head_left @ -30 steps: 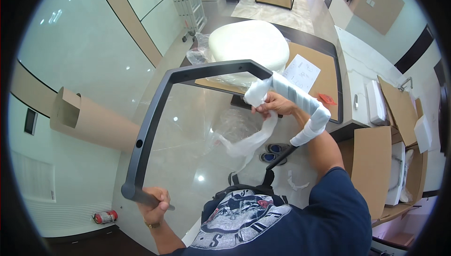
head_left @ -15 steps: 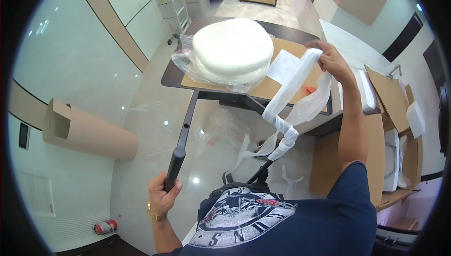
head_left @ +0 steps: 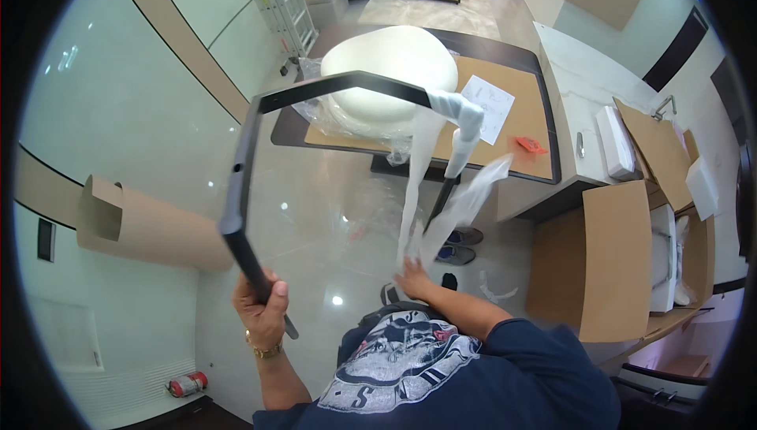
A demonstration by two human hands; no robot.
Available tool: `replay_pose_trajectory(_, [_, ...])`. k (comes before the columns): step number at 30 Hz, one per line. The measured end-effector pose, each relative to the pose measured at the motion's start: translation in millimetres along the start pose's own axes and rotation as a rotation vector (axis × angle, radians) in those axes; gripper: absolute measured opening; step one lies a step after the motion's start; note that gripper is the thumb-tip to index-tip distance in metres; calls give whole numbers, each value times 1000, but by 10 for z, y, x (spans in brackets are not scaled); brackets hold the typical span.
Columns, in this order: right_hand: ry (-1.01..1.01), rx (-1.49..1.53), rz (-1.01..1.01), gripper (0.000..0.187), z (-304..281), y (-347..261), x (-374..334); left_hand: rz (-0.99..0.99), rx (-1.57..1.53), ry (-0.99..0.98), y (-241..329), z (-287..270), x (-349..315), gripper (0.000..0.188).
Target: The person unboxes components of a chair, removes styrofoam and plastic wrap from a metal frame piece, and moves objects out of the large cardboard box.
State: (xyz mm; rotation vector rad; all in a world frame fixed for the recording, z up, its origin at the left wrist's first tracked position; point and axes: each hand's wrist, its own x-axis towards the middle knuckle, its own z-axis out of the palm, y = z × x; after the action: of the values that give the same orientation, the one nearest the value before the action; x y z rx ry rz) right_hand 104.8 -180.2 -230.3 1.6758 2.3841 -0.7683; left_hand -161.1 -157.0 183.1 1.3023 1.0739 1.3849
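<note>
My left hand is closed round the lower end of a bent black metal tube frame, which looks like a chair leg or arm frame. The frame rises in front of the table and bends across to the right. White foam wrap is wound round its right-hand corner. Two lengths of a loose white strip hang from there and come together at my right hand, low in front of my body. Its fingers are slightly blurred against the strip. Behind the frame, a white rounded chair seat rests in clear plastic on the table.
The dark-edged table carries cardboard, a paper sheet and a small red packet. At right stands an open cardboard box below a white counter. A rolled brown sheet lies left; shoes are on the floor.
My left hand has raised and tilted the frame, so it now overlaps the seat. My right hand has swung from above the table down toward my body, drawing the white strip down.
</note>
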Motion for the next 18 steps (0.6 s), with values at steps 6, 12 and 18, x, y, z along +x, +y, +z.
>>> replay_pose_trajectory(6, [-546, 551, 304, 70, 581, 885, -345, 240, -105, 41, -38, -154, 176, 18])
replay_pose_trajectory(12, [-720, 1814, 401, 55, 26, 1273, -1174, 384, -115, 53, 277, -329, 214, 21])
replay_pose_trajectory(18, [-527, 221, 101, 46, -2040, 913, -976, 456, -141, 75, 312, -294, 316, 26])
